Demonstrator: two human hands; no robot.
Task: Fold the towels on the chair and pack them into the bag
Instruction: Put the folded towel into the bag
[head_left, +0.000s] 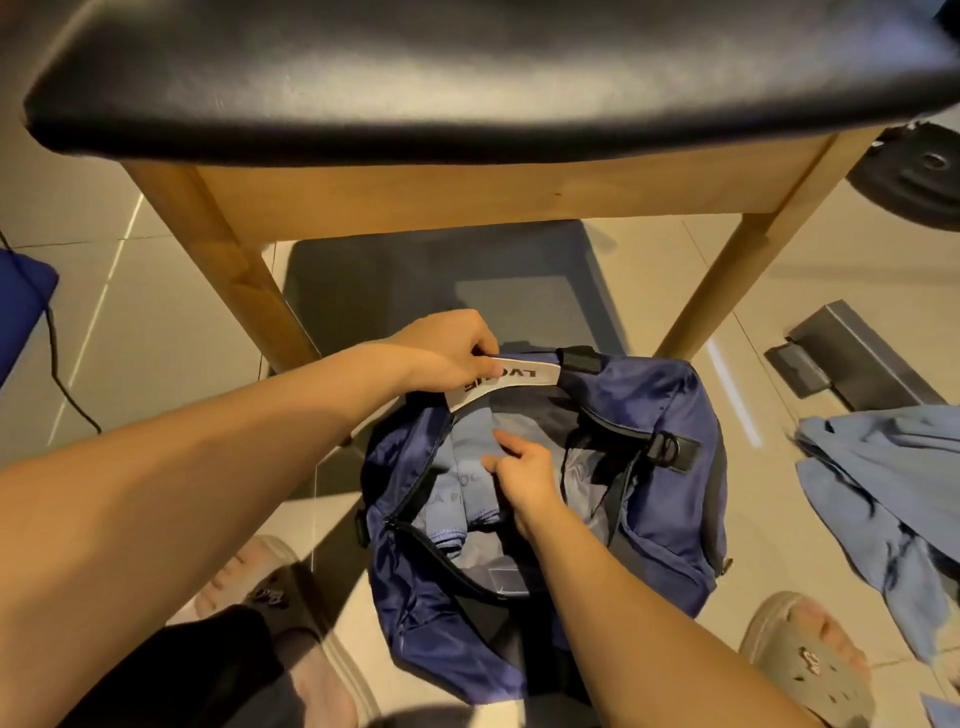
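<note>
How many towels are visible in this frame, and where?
2. One folded towel sits inside the open bag, held by the right hand; one crumpled towel lies on the floor at right. More may be hidden in the bag or heap.

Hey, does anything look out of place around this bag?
Yes. A light blue towel lies crumpled and unfolded on the floor right of the bag, not on the chair.

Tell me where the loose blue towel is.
In the head view, the loose blue towel lies crumpled on the floor at the right, beside the navy bag and just beyond the sandalled right foot.
</note>
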